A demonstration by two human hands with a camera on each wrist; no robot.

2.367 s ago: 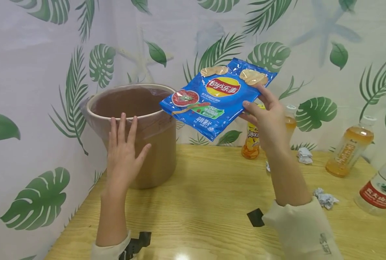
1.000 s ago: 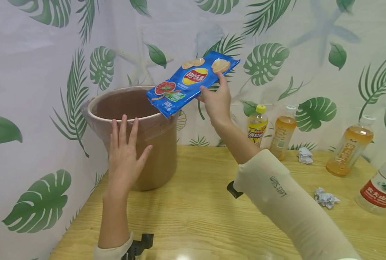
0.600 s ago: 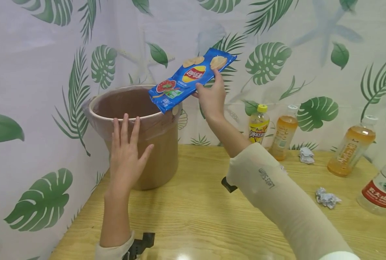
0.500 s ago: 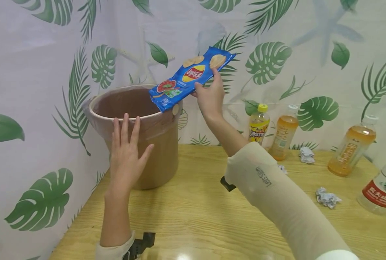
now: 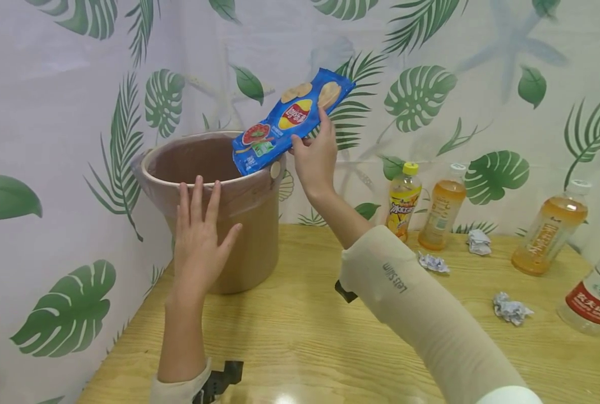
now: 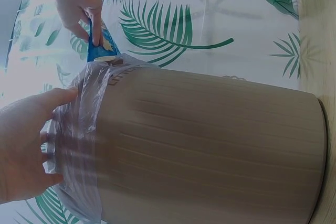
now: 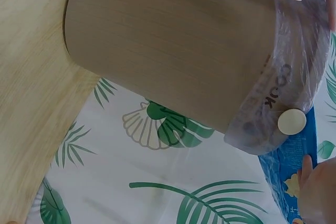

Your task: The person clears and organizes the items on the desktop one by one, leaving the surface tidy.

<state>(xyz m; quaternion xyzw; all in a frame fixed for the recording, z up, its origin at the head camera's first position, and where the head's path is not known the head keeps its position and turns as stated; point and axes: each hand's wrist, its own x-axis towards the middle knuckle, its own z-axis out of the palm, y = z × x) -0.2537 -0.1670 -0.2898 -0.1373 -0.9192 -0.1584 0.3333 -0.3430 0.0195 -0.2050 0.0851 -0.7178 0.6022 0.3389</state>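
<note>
My right hand (image 5: 317, 160) pinches a blue Lay's chip bag (image 5: 291, 120) along its right edge, thumb in front. The bag slants, its lower end dipping over the right side of the mouth of a brown bin (image 5: 249, 241). With fingers spread and straight, my left hand (image 5: 199, 244) touches the front of the rim. A clear plastic liner (image 6: 79, 124) is folded over that rim in the left wrist view. In the right wrist view the chip bag (image 7: 296, 156) shows beside a round cream button (image 7: 292, 121) on the bin; its far end is hidden behind the rim.
To the right on the wooden table (image 5: 300, 314) stand a yellow-capped bottle (image 5: 402, 205), two amber drink bottles (image 5: 442, 213) and a clear red-labelled bottle (image 5: 595, 297). Crumpled paper balls (image 5: 512, 308) lie among them. A leaf-print cloth (image 5: 330, 33) backs the table.
The right hand has carried the chip bag leftward from right of the bin, tipping its lower end over the mouth. The left hand has stayed at the rim.
</note>
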